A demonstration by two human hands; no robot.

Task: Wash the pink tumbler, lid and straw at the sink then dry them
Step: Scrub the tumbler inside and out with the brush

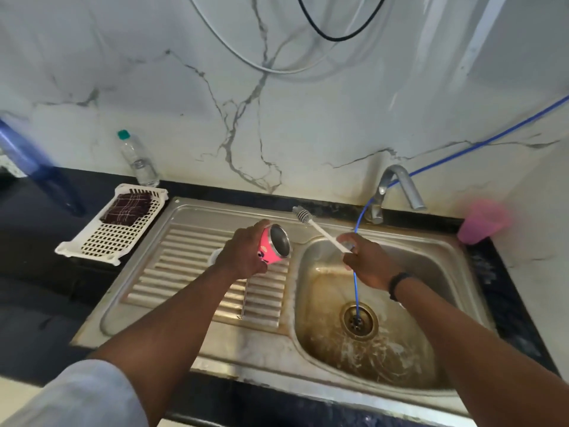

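Left hand (246,252): gripping pink tumbler (275,245), tilted, mouth toward right.
Right hand (368,261): pinching bottle brush (320,231) handle over sink (431,263).
Writing: none legible on tumbler.

left hand (246,252) gripping the pink tumbler (275,244) tilted over the drainboard, right hand (366,261) beside it holding a bottle brush (320,231) above the basin

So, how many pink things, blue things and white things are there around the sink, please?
Pink: 2, tumbler, cup
Blue: 2, hose, big bottle
White: 2, basket, brush
Total: 6
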